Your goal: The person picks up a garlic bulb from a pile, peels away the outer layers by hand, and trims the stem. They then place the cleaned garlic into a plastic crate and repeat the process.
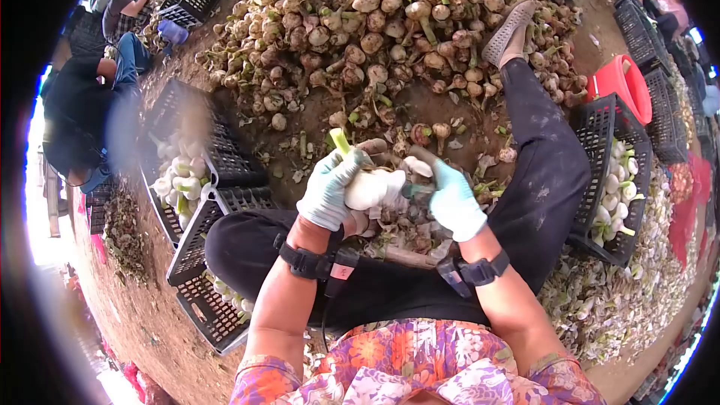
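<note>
Gloved in pale blue-green, my left hand [334, 186] is closed around a white garlic bulb [367, 189] with a short green stem pointing up. At the bulb's right side my right hand [448, 193], in a matching glove with dark, dirty fingertips, is closed near a loose whitish piece of peel [418, 166]. Whatever lies between its fingers is blurred. Below both hands, peel scraps [397, 232] lie between my legs. Beyond them rises a large heap of unpeeled garlic [367, 22].
Black crates with white garlic stand at the left [208, 214] and right [600, 180]. A red bucket [621, 86] is behind the right crate. Two people sit at the left, one in dark clothes [79, 116]. Peelings [622, 307] cover the ground at the right.
</note>
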`<act>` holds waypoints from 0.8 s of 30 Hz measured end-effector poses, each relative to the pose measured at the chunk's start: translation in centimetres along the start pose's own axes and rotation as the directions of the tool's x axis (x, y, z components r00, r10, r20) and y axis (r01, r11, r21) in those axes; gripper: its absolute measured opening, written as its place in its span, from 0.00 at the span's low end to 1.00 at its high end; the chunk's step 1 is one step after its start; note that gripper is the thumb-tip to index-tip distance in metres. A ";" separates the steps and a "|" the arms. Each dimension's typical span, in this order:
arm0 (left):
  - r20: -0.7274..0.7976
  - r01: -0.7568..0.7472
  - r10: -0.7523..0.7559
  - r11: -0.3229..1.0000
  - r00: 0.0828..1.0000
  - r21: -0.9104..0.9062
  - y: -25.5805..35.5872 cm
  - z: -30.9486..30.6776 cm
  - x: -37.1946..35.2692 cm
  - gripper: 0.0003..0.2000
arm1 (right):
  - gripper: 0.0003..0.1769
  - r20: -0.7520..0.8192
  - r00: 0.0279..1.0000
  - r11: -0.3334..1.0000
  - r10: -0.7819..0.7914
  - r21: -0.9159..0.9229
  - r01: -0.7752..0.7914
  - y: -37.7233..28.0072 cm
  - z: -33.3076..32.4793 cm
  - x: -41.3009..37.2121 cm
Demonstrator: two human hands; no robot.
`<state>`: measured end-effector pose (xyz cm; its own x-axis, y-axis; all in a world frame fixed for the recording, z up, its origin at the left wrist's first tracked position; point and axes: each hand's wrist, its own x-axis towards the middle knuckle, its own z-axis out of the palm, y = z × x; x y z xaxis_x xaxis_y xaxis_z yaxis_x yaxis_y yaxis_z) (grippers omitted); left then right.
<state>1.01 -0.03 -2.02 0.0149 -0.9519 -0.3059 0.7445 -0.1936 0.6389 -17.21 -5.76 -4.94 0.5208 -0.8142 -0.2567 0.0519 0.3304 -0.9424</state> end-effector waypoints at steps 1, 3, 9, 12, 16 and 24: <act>-0.054 -0.003 0.008 0.995 0.998 0.098 -0.4 -1.1 0.2 0.19 | 0.24 0.188 0.976 0.900 0.112 0.397 -0.180 -1.9 0.0 -0.4; -0.072 0.010 0.002 0.985 0.997 0.171 -1.0 -1.7 0.4 0.20 | 0.18 0.192 0.972 0.886 0.136 0.416 -0.206 -2.0 1.0 -0.6; 0.025 -0.122 0.119 0.971 0.993 0.208 -1.4 -0.6 -0.4 0.15 | 0.09 0.054 0.959 0.869 -0.280 -0.410 0.277 -0.6 2.2 -1.5; 0.021 -0.114 0.112 0.990 0.993 0.088 -1.4 -1.8 0.5 0.19 | 0.10 -0.037 0.936 0.936 0.351 -0.013 -0.352 7.1 1.5 0.3; -0.108 -0.211 0.189 0.945 0.976 -0.251 1.6 -0.1 1.5 0.19 | 0.24 0.215 0.918 0.751 0.332 -0.649 -0.119 5.4 1.0 -0.9; -0.123 -0.038 -0.023 0.882 0.992 -0.470 -0.7 -3.2 1.9 0.21 | 0.24 0.143 0.948 0.893 -0.284 -0.322 0.316 1.0 4.4 1.6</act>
<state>2.63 -0.98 -5.30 0.0797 -0.9110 -0.4045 0.9696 -0.0232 0.2434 -12.52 -4.64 -5.38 0.6011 -0.7973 0.0546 -0.0637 -0.1159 -0.9912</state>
